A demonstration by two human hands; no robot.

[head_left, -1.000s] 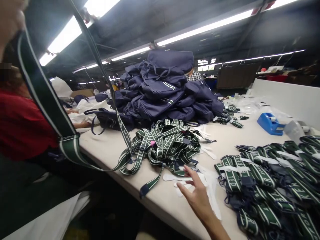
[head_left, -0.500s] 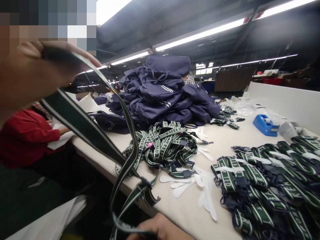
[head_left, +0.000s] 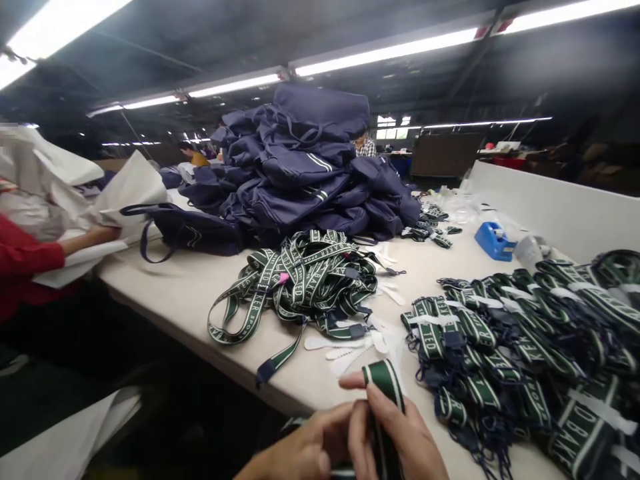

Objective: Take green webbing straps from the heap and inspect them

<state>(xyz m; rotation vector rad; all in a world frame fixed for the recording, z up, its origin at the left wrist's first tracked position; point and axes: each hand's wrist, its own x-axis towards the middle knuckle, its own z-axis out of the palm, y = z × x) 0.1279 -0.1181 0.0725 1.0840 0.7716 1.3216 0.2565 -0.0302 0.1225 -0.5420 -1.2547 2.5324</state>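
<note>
A green strap with white edges is looped over the fingers of my right hand, low in the view near the table edge. My left hand meets it from the left, its fingers curled against the strap's lower part. Beyond my hands lies a tangled heap of green and white lettered straps. Right of them are rows of folded straps bound with white bands. White paper strips lie between heap and rows.
Navy bags are piled behind the strap heap. A blue tape dispenser stands at the right, before a white partition. At the left a person in a red sleeve handles white sheets.
My left hand has come down from the upper left to my right hand. The long hanging strap is now gathered in a loop at my fingers. The view has shifted, showing more of the left side.
</note>
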